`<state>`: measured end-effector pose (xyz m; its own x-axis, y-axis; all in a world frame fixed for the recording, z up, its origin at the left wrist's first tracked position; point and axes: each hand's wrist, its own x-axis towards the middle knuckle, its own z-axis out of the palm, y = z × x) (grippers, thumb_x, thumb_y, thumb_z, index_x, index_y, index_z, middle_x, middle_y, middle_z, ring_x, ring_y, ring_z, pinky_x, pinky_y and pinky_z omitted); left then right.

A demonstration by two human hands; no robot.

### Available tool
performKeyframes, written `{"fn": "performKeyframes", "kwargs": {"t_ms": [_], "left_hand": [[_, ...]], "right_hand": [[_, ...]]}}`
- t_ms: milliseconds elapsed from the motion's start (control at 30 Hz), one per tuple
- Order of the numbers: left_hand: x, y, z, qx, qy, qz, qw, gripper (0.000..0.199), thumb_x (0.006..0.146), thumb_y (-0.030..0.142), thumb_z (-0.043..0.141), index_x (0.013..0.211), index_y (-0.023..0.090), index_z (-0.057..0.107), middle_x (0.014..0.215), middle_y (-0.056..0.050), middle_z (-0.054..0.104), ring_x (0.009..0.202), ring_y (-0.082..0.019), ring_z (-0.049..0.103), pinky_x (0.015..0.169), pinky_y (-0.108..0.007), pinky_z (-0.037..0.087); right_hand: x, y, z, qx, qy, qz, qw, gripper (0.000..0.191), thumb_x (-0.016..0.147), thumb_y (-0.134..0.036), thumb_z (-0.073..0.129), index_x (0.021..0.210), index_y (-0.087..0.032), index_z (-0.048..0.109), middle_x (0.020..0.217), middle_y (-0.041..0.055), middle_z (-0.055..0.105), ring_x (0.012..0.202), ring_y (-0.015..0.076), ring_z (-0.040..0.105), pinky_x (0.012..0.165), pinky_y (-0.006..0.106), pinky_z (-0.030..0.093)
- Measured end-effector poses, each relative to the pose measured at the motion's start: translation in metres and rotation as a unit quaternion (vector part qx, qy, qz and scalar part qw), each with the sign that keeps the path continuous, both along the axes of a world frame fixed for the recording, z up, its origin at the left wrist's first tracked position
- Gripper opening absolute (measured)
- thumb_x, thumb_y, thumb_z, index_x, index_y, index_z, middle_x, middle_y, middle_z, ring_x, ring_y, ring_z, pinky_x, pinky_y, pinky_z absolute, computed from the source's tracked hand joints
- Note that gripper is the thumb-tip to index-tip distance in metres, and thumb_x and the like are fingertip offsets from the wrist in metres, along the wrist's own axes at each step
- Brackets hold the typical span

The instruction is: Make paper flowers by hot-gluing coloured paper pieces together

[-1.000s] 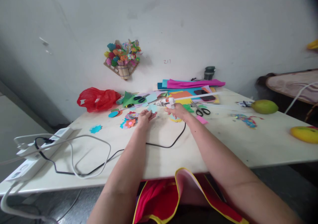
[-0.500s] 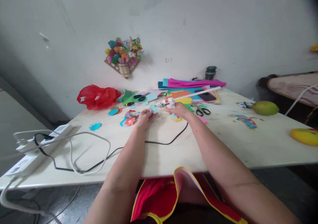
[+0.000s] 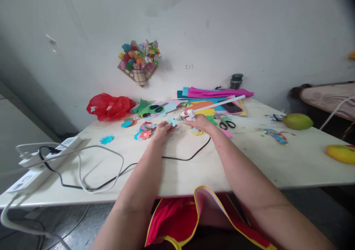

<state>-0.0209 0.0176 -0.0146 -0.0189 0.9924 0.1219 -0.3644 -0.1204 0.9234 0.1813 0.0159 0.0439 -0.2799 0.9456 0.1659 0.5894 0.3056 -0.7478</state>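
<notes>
My left hand (image 3: 164, 129) pinches a light blue paper flower (image 3: 172, 121) above the middle of the table. Closed around the handle of a white glue gun (image 3: 188, 114) is my right hand (image 3: 200, 123). The gun's nozzle points left at the flower, and a long white glue stick (image 3: 222, 103) sticks out of its back. Several coloured paper flowers (image 3: 145, 134) lie just left of my left hand. A single blue flower (image 3: 107, 139) rests farther left. Black-handled scissors (image 3: 227, 124) lie right of my right hand.
A power strip (image 3: 44, 165) with white and black cables occupies the table's left side. Behind are a red plastic bag (image 3: 109, 107), more scissors (image 3: 158, 107), coloured sheets (image 3: 219, 92) and a phone (image 3: 230, 107). Fruit (image 3: 298, 121) sits at right. A flower bouquet (image 3: 140, 63) hangs on the wall.
The view has shifted very slightly. Both hands keep nearly the same position, with the blue flower and the glue gun still held close together.
</notes>
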Motion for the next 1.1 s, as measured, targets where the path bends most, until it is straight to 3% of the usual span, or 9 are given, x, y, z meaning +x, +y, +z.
{"fn": "performKeyframes", "kwargs": {"t_ms": [500,1100], "left_hand": [[0.0019,-0.0005,0.0011,0.004,-0.009,0.011,1.0,0.024,0.063,0.012,0.073,0.073,0.013,0.05,0.073,-0.001,0.063,0.073,-0.014,0.066,0.082,-0.034,0.053],[0.0018,0.0,0.0013,0.0,0.008,0.001,1.0,0.024,0.066,0.011,0.071,0.073,0.013,0.048,0.071,-0.002,0.062,0.071,-0.015,0.066,0.081,-0.034,0.054]], "right_hand": [[-0.0013,-0.0021,0.0024,0.05,-0.056,-0.026,0.997,0.03,0.07,-0.044,0.063,0.08,-0.015,0.067,0.06,0.0046,0.061,0.054,0.0132,0.055,0.047,0.021,0.038],[-0.005,-0.0021,0.0,0.068,-0.079,-0.028,0.994,0.035,0.07,-0.048,0.061,0.082,-0.016,0.067,0.065,0.0057,0.063,0.06,0.0157,0.059,0.052,0.021,0.04]]}}
